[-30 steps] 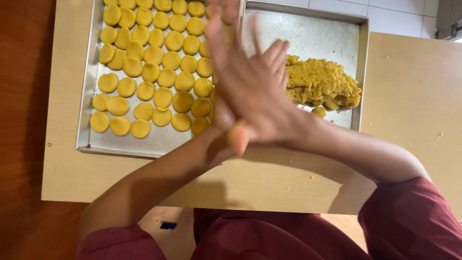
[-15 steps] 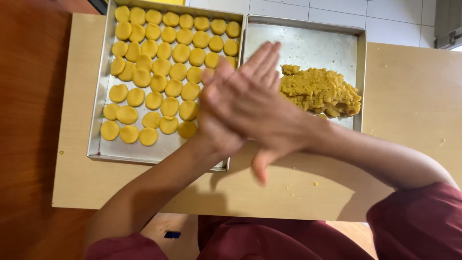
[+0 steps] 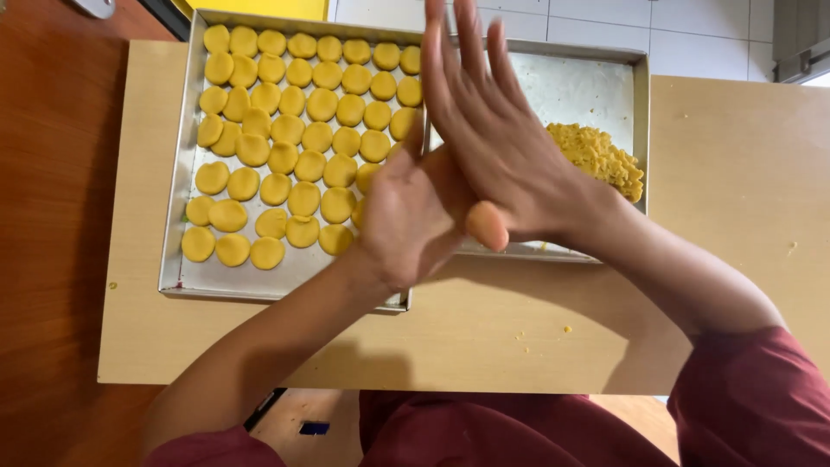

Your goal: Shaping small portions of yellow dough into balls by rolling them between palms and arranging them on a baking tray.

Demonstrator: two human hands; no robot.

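Right hand (image 3: pixel 506 151) slid forward over left hand (image 3: pixel 406 212) | fingers flat, pressed together above trays | left tray (image 3: pixel 173 216) mostly filled with discs (image 3: pixel 304 112) | dough heap (image 3: pixel 596 157) left.

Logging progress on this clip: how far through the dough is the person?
Done: many round yellow dough discs fill most of the left metal tray. In hand: the left hand and right hand are pressed palm to palm; whatever lies between them is hidden. Left: a crumbly yellow dough heap in the right metal tray.

Two trays (image 3: pixel 186 173), two hands (image 3: pixel 458 190)
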